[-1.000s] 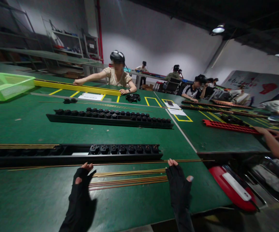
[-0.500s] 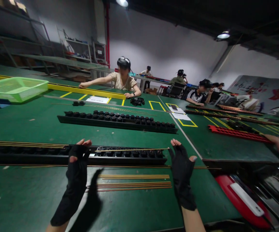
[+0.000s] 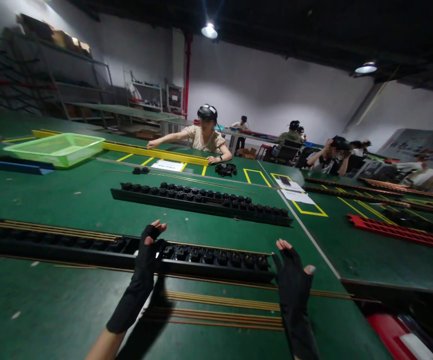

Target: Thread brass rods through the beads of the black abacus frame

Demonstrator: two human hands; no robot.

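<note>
A long black rail (image 3: 70,247) lies across the green table in front of me, its right part filled with black round parts (image 3: 216,257). A thin brass rod (image 3: 220,248) runs along the rail's far top edge. My left hand (image 3: 145,257), in a black fingerless glove, hovers over the rail at the rod's left end with its fingers bunched. At the rod's right end my gloved right hand (image 3: 293,282) has its fingers curled. Several more brass rods (image 3: 220,302) lie on the table between my hands, and others (image 3: 51,230) rest along the rail's left part.
A second black rail (image 3: 201,200) full of black parts lies farther back. Beyond it are a green basket (image 3: 57,149), a blue bar (image 3: 10,165) and a yellow rail (image 3: 156,150) under the hands of a person (image 3: 205,135) opposite. A red rail (image 3: 400,232) lies on the right table.
Both hands rose from the loose rods on the table with one brass rod between them and carried it to the black rail. The view has tilted up and left.
</note>
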